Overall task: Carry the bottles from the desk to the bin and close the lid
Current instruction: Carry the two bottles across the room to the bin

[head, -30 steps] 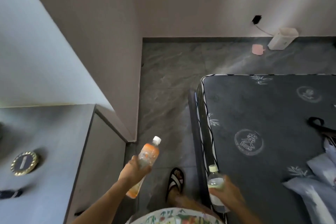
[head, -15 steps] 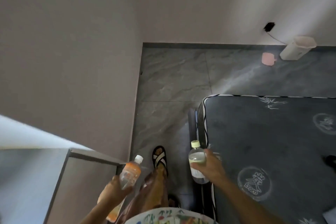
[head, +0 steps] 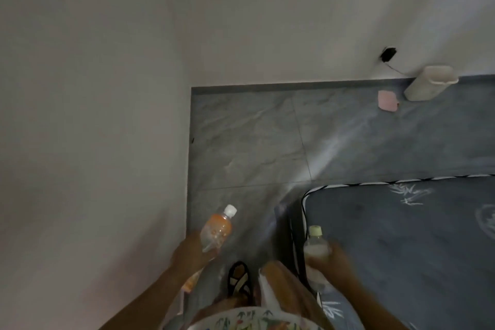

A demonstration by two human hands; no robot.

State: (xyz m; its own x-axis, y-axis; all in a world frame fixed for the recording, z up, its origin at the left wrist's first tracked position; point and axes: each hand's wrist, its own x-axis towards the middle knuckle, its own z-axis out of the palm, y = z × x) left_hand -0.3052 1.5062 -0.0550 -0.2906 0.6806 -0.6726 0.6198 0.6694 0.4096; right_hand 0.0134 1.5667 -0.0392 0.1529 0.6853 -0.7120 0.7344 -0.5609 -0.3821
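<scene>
Head view: two bottles, one per hand. Left hand (head: 191, 250) grips the orange-drink bottle (head: 216, 230), white cap pointing up and away beyond the knuckles. Right hand (head: 334, 258) clasps the clear bottle (head: 315, 246), pale cap above the fist. One white bin (head: 428, 83) stands far ahead, open.

Light is glancing off 2 clear glossy plastic bottles (head: 216, 230) (head: 315, 248); polished stone-look floor tiles (head: 249, 139) are gleaming at 12 o'clock.
</scene>
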